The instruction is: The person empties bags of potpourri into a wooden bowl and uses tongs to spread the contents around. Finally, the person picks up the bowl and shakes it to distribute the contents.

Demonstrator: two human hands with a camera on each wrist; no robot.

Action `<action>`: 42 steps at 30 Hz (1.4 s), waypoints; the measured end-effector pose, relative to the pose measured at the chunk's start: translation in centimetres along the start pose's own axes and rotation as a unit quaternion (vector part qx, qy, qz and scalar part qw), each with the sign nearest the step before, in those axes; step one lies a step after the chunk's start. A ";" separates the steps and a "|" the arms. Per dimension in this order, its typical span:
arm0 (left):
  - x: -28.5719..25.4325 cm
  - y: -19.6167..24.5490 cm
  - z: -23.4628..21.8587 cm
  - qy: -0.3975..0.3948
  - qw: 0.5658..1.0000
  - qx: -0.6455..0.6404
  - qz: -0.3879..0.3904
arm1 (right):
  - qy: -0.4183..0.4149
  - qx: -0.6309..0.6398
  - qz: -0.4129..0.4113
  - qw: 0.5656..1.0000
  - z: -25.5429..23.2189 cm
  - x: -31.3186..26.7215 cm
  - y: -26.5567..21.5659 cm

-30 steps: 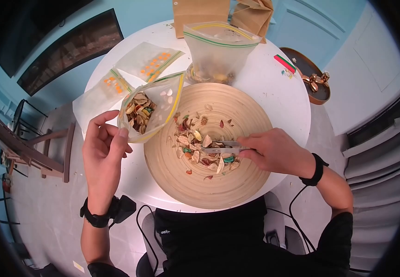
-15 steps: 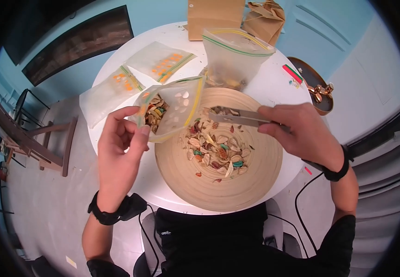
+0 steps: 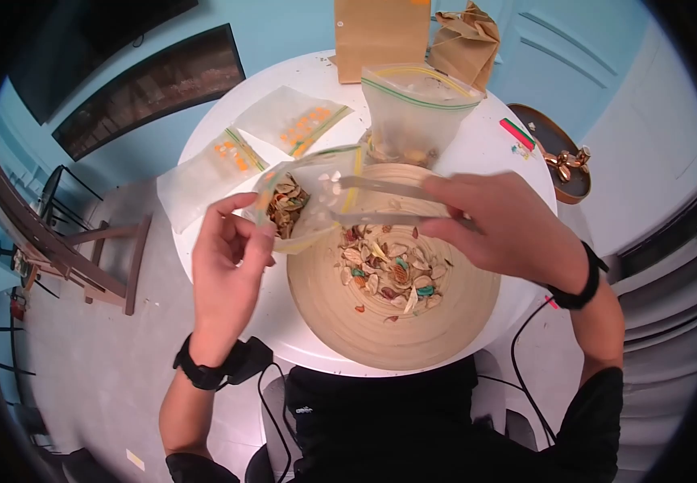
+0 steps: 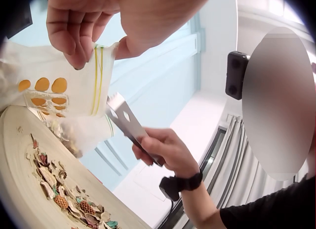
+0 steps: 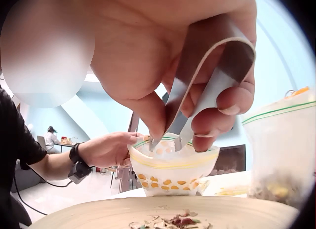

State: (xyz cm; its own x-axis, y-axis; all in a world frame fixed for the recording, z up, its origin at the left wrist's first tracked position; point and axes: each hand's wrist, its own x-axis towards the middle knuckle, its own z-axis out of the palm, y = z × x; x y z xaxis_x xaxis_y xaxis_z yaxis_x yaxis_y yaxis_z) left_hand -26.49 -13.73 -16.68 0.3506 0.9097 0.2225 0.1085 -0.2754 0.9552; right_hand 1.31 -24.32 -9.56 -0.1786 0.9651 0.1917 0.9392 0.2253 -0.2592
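Observation:
My left hand [image 3: 231, 262] pinches the rim of a translucent zip bag [image 3: 326, 211], which stands with its mouth spread and dried petals [image 3: 286, 201] inside. In my right hand [image 3: 513, 233] are metal tongs [image 3: 392, 219], held by their two arms. The tongs' tips reach the bag's mouth, arms apart, with nothing visible between them. Orange oval marks show on the bag's side in the left wrist view. Below, a round wooden plate [image 3: 328, 322] carries a loose heap of potpourri [image 3: 397, 274]: pale petals, green bits and small cones.
Behind the plate stands a larger zip bag [image 3: 413, 121] with potpourri at its bottom. Two flat zip bags with orange marks, one a far bag [image 3: 284, 117] and one a near bag [image 3: 203, 181], lie at left. Paper bags [image 3: 380, 40] stand at the table's back edge.
The tongs have lifted petals from the plate and moved left to the bag's mouth. Their arms have spread, and the petals are gone from between them. My left hand keeps its hold.

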 end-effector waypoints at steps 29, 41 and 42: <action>-0.1 0.0 -0.4 0.023 0.999 0.025 -0.011 | -0.148 -0.013 0.021 0.989 1.4 -10.6 3.6; -0.3 0.1 -0.6 0.014 0.999 0.045 -0.010 | -0.096 -0.079 0.093 0.988 3.0 -8.4 5.8; -0.2 0.1 -0.5 0.010 0.999 0.044 -0.006 | -0.111 -0.071 0.104 0.986 2.8 -8.0 5.7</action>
State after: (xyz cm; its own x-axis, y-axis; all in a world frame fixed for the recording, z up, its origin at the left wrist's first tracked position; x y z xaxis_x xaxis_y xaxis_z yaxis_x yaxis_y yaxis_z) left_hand -27.04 -13.83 -16.54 0.3298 0.9191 0.2155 0.1941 -0.2894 0.9373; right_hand 7.30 -30.35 -15.27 -0.0233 0.9975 -0.0666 0.9911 0.0143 -0.1326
